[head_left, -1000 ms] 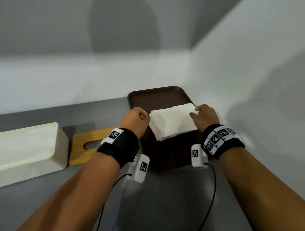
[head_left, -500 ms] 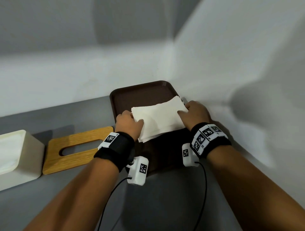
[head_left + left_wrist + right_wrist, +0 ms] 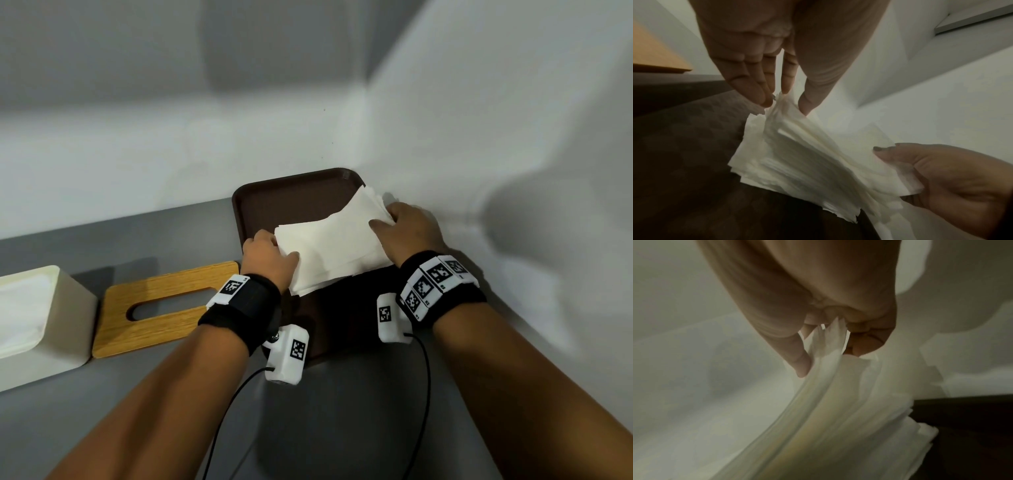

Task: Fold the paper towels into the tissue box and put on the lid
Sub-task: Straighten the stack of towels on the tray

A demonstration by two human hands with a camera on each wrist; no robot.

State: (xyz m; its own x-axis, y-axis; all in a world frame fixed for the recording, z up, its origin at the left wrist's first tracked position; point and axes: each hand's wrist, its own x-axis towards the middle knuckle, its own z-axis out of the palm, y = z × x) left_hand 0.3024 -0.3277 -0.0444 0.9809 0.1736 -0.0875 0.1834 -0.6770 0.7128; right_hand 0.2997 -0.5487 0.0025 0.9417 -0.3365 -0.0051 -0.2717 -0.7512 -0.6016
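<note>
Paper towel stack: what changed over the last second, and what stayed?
Both hands, left hand and right hand, opened the paper towel stack out wider above the brown tray, each gripping one end throughout. Wooden lid and tissue box stayed untouched.

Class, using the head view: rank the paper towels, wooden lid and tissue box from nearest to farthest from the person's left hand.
1. Paper towels: in the left hand itself, over the brown tray.
2. Wooden lid: flat on the table, just left of the hand.
3. Tissue box: farthest, beyond the lid at the left edge.
</note>
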